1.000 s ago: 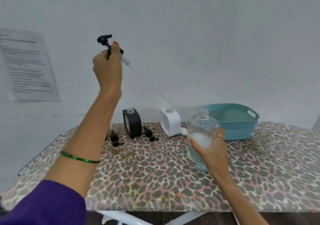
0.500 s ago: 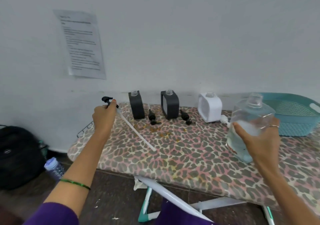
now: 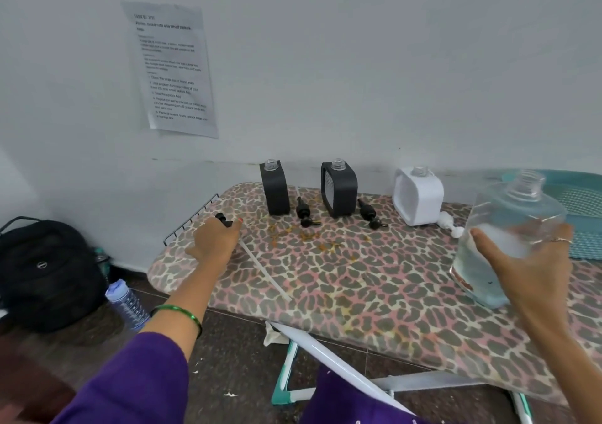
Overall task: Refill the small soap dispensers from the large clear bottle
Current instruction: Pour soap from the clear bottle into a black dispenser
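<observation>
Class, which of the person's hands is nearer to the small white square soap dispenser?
Right. The right hand, gripping the large clear bottle, is just right of the white dispenser; the left hand is far left.

A white wall with a taped paper; dark floor; black bag stands by the wall.

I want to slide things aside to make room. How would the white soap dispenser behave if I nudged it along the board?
The white soap dispenser stands squat and boxy with rounded corners, so it would probably slide or catch rather than roll. Its neck is open with no pump, so a tip could spill any contents. The padded leopard-print cover likely drags at its base, making a high push tip it.
</observation>
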Demonstrator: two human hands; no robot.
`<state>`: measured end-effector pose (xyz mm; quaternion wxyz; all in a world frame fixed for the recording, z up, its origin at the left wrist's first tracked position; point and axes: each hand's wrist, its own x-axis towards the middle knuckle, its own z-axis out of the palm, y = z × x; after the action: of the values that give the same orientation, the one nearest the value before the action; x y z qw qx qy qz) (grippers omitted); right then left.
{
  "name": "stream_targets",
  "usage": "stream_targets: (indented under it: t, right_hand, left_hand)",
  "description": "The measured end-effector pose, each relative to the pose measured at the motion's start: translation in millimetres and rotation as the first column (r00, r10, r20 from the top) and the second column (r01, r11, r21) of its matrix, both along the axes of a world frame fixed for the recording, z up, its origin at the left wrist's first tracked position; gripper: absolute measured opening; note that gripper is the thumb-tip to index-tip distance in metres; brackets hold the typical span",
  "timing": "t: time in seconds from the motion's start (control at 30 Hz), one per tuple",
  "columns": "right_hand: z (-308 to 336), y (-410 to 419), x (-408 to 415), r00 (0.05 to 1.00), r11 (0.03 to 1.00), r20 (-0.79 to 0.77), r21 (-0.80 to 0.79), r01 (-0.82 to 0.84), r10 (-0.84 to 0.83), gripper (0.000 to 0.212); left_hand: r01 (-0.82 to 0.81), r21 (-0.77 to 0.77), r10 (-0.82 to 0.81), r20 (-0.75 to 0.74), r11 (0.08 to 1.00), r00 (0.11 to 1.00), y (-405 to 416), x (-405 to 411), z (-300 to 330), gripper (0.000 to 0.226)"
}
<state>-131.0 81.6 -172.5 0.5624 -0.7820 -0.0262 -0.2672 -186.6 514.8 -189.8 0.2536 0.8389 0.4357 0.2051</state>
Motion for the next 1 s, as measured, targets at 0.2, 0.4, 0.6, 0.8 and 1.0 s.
stream_targets:
  t: [0.2, 0.4, 0.6, 0.8, 1.0]
  right_hand:
    - [-3, -2, 3, 1.000, 1.000, 0.000, -0.007, 0.000, 0.000, 0.074]
    - [-5, -4, 4, 1.000, 1.000, 0.000, -0.018, 0.002, -0.002, 0.074]
    - [-6, -4, 5, 1.000, 1.000, 0.002, -0.029, 0.008, -0.008, 0.073]
    - [-6, -4, 4, 1.000, 1.000, 0.004, -0.013, 0.002, -0.002, 0.076]
    - [-3, -2, 2, 1.000, 1.000, 0.010, -0.027, -0.001, 0.001, 0.092]
  left_hand:
    - [-0.005, 0.055, 0.005, 0.003, 0.998, 1.000, 9, 6, -15, 0.057]
    - [-0.018, 0.044, 0.016, 0.035, 0.999, 0.999, 3, 5, -14, 0.057]
    - [-0.042, 0.040, 0.039, 0.057, 0.998, 0.998, 11, 13, -19, 0.073]
    - [-0.093, 0.112, 0.093, 0.009, 0.989, 0.996, -13, 22, 9, 0.081]
    - [0.004, 0.161, -0.034, 0.182, 0.987, 0.983, -31, 45, 28, 0.071]
